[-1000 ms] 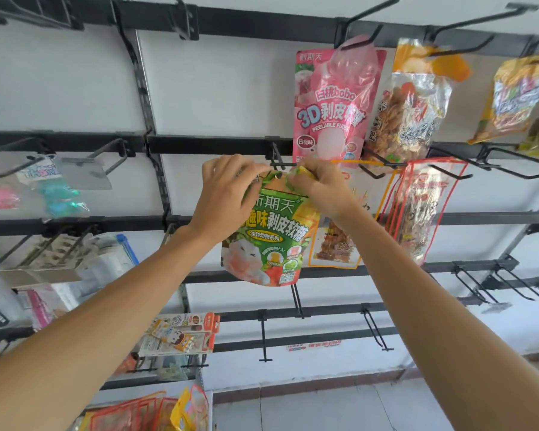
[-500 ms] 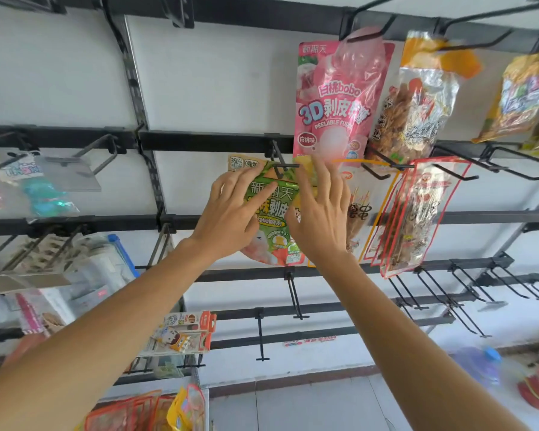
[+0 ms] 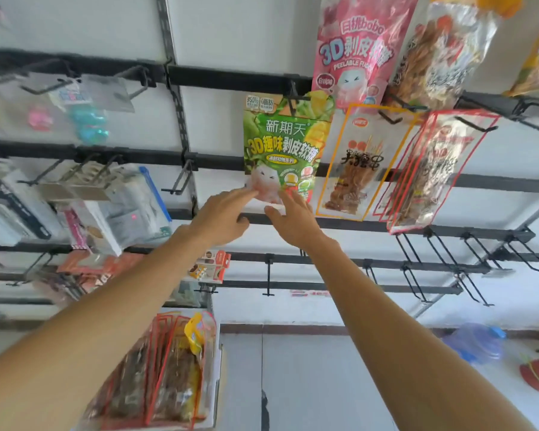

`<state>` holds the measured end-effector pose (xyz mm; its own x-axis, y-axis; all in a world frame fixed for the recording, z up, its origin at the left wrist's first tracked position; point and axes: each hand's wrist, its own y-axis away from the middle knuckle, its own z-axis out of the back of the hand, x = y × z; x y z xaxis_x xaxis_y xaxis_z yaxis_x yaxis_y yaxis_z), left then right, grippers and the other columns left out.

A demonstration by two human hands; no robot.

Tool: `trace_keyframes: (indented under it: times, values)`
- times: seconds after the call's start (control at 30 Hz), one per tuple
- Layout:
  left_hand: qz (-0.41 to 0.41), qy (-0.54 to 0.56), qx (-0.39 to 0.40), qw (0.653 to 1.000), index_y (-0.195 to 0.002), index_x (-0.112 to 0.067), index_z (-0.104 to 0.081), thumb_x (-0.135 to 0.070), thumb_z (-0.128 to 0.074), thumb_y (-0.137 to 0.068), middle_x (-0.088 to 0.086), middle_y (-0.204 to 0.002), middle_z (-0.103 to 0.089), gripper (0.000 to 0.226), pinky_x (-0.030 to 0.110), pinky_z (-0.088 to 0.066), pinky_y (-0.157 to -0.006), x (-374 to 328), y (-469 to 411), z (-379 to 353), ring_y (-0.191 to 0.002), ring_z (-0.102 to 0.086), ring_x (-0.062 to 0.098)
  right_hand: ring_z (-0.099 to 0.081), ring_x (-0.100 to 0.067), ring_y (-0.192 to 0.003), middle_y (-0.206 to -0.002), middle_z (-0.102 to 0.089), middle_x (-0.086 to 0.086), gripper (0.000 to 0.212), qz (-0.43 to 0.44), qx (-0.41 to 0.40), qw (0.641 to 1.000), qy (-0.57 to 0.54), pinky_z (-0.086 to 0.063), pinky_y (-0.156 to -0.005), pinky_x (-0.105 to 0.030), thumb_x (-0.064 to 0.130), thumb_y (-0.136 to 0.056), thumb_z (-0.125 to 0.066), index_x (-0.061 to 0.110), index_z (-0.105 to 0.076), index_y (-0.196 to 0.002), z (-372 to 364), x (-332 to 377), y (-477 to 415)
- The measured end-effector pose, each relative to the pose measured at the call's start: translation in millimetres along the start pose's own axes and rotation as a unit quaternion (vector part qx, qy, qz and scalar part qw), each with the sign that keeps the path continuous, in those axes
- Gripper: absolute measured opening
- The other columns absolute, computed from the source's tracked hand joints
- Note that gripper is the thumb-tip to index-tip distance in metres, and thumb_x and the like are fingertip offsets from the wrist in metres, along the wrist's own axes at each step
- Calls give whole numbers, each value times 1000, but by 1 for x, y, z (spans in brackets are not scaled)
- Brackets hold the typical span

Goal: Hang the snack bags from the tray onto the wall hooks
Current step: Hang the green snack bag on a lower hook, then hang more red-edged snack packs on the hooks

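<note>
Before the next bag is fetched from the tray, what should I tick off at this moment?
1. Green bag hangs from its hook: ok.
2. Left grip holds nothing, straight fingers touching the bag's lower edge: ok.
3. Right grip holds nothing: ok.
4. Snack bags wait in the tray: ok.
5. Free hook to the bag's left: ok.
6. Bag hanging still: cannot tell.
</note>
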<state>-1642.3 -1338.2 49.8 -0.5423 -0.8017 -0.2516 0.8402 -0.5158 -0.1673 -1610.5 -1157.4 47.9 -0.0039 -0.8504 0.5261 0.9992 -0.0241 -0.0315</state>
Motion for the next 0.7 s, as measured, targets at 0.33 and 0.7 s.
trace_keyframes:
  times: [0.33, 0.7]
  values:
    - [141, -110, 49, 983, -148, -23, -41, -30, -56, -92, 5, -144, -51, 58, 41, -37, -103, 19, 153, -16, -129, -49, 28, -13, -33, -150, -165, -16, -3, 66, 88, 141, 983, 72, -20, -120, -52, 54, -98, -47, 30, -25, -156, -76, 25, 91]
    - [268, -80, 118, 953, -149, -26, -38, -39, -52, -94, 4, -151, -44, 58, 46, -35, -109, 75, 277, -31, -136, -43, 29, -15, -34, -150, -164, -22, -3, 67, 126, 272, 953, 25, -23, -118, -53, 56, -96, -47, 33, -25, -156, -172, 93, 131]
